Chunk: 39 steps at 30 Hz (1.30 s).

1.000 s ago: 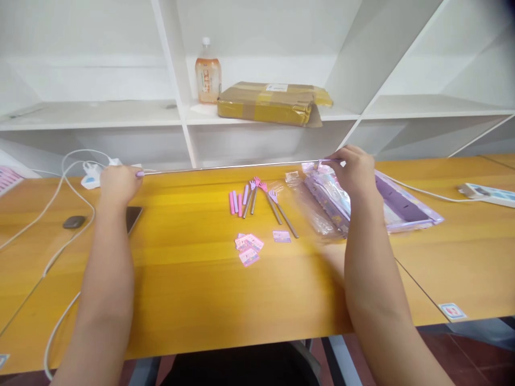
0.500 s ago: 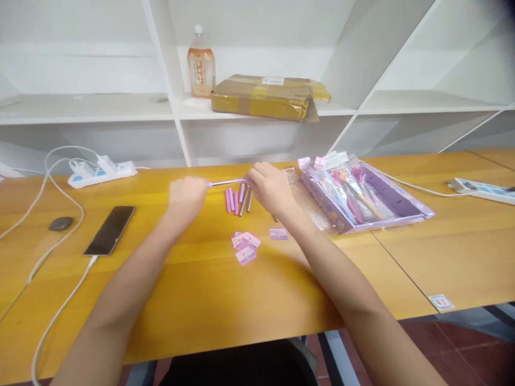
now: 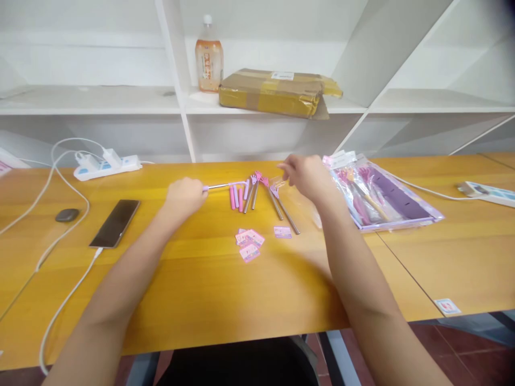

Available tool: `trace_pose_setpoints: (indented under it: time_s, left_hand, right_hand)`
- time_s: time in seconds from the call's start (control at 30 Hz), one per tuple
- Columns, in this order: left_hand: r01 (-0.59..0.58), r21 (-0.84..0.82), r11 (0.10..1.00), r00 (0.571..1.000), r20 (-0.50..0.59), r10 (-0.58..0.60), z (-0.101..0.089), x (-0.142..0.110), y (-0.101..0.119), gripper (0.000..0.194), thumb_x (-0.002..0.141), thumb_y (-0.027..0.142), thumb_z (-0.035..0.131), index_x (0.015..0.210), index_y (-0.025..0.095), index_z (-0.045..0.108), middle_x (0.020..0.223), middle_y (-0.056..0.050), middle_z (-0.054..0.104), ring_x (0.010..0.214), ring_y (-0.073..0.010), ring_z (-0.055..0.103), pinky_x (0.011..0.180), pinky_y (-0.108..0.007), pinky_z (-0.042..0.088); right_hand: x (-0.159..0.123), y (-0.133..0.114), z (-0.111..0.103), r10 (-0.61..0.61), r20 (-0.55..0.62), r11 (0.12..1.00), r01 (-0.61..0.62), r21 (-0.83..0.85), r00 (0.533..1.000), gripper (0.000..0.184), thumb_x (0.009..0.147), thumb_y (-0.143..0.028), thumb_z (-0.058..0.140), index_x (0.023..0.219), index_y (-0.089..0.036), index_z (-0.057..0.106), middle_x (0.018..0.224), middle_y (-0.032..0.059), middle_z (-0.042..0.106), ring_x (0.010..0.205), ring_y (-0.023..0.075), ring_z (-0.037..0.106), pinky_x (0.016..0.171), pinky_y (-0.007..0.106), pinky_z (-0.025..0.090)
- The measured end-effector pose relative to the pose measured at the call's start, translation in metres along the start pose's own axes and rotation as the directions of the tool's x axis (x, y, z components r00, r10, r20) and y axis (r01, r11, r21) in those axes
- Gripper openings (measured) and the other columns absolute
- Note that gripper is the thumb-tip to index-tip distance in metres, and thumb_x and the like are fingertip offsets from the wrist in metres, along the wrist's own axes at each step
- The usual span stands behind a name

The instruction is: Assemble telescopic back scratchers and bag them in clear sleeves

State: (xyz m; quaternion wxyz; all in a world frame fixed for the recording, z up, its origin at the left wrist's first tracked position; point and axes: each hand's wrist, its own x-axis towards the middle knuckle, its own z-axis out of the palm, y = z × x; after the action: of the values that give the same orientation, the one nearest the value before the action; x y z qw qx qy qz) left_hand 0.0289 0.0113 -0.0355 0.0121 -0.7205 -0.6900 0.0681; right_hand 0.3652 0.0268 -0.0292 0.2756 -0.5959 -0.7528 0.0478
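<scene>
My left hand (image 3: pixel 185 195) is closed around the purple handle of a telescopic back scratcher (image 3: pixel 219 186). Its thin metal rod points right and ends in a light purple head. Farther right, my right hand (image 3: pixel 308 174) hovers over clear plastic wrapping with its fingers loosely bent, and I see nothing in them. Between the hands lie several metal rods (image 3: pixel 277 203) with pink and purple hand-shaped heads. Beside them are several loose pink and purple handle tubes (image 3: pixel 236 197). Small printed cards (image 3: pixel 249 244) lie in a pile nearer me, and a single card (image 3: pixel 282 232) lies apart.
A purple display box (image 3: pixel 402 201) with bagged back scratchers is at the right. Toward the left are a phone (image 3: pixel 115 223) on a cable, a dark oval object (image 3: pixel 67 215) and a power strip (image 3: pixel 107 167). The shelf holds a bottle (image 3: pixel 209 64) and a taped carton (image 3: pixel 273 94).
My right hand has let go of the far end of the back scratcher and moved right, uncovering the hand-shaped heads. My left hand still holds the handle. The view has shifted slightly.
</scene>
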Motion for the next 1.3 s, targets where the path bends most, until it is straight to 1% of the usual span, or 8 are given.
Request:
trace_pose_setpoints:
  time_s: [0.2,0.43,0.57,0.67,0.8,0.97,1.13,1.3]
  left_hand:
    - [-0.003,0.005,1.0,1.0,0.002,0.003,-0.001,-0.001,0.003,0.047,0.105,0.04,0.043,0.112,0.018,0.084,0.109,-0.022,0.082,0.103,-0.0377,0.076,0.082,-0.042,0.055]
    - [-0.023,-0.018,1.0,0.999,0.027,0.024,0.001,-0.002,0.007,0.047,0.105,0.039,0.042,0.111,0.019,0.085,0.11,-0.021,0.082,0.104,-0.0372,0.076,0.082,-0.042,0.055]
    - [-0.02,-0.012,1.0,0.999,0.03,0.02,0.0,-0.001,0.006,0.046,0.105,0.04,0.044,0.111,0.019,0.084,0.11,-0.021,0.082,0.104,-0.0376,0.077,0.083,-0.041,0.055]
    - [-0.023,-0.008,1.0,0.999,0.023,0.023,0.0,-0.001,0.006,0.046,0.104,0.04,0.044,0.111,0.019,0.085,0.109,-0.021,0.082,0.104,-0.0377,0.077,0.083,-0.041,0.055]
    - [-0.031,-0.003,1.0,0.999,0.014,0.032,0.002,-0.002,0.006,0.046,0.104,0.039,0.044,0.11,0.019,0.085,0.108,-0.021,0.082,0.104,-0.0379,0.077,0.081,-0.041,0.055]
    - [-0.051,-0.018,0.999,0.998,0.032,0.051,0.002,-0.003,0.009,0.045,0.104,0.04,0.045,0.105,0.021,0.086,0.109,-0.019,0.083,0.103,-0.0363,0.077,0.081,-0.04,0.056]
    - [-0.042,-0.015,0.999,0.998,0.037,0.042,0.0,-0.005,0.009,0.046,0.104,0.041,0.044,0.107,0.022,0.086,0.11,-0.019,0.083,0.103,-0.0361,0.077,0.081,-0.04,0.056]
    - [-0.048,-0.022,0.999,0.998,0.031,0.048,0.002,-0.004,0.009,0.045,0.104,0.04,0.045,0.106,0.021,0.086,0.108,-0.019,0.082,0.102,-0.0366,0.077,0.082,-0.041,0.056]
  right_hand:
    - [0.0,0.037,-0.025,0.106,-0.085,0.992,-0.1,0.07,0.991,0.023,0.106,-0.026,0.052,0.1,-0.022,0.074,0.091,0.0052,0.085,0.064,0.0205,0.074,0.079,0.036,0.058]
    - [-0.002,0.047,-0.036,0.127,-0.131,0.991,-0.12,0.062,0.983,0.023,0.1,-0.035,0.074,0.08,-0.025,0.066,0.074,0.0033,0.079,0.066,0.025,0.076,0.092,0.045,0.061]
    - [0.001,0.051,-0.032,0.16,-0.122,0.952,-0.12,0.282,0.98,0.039,0.104,-0.058,0.068,0.086,-0.024,0.068,0.073,0.0048,0.077,0.059,0.0217,0.072,0.072,0.04,0.063]
    - [0.003,0.054,-0.031,0.182,-0.074,0.842,-0.117,0.527,0.98,0.043,0.104,-0.066,0.066,0.1,-0.023,0.071,0.08,0.0058,0.079,0.056,0.0195,0.07,0.056,0.034,0.059]
    - [0.001,0.053,-0.037,0.175,-0.004,0.734,-0.128,0.667,0.985,0.034,0.103,-0.055,0.07,0.113,-0.023,0.073,0.088,0.0071,0.081,0.062,0.0206,0.073,0.06,0.036,0.062]
    - [-0.005,0.046,-0.047,0.175,0.032,0.698,-0.147,0.701,0.984,0.022,0.1,-0.041,0.072,0.111,-0.023,0.075,0.092,0.0074,0.082,0.066,0.0208,0.074,0.068,0.039,0.065]
    - [-0.002,0.055,-0.044,0.192,-0.012,0.83,-0.156,0.536,0.981,0.013,0.098,-0.029,0.067,0.089,-0.021,0.071,0.081,0.0063,0.078,0.066,0.0189,0.073,0.068,0.034,0.062]
    - [0.007,0.088,-0.024,0.188,-0.009,0.982,-0.188,0.003,0.982,0.01,0.085,-0.021,0.066,0.079,-0.021,0.074,0.072,0.0054,0.077,0.071,0.0234,0.073,0.07,0.034,0.055]
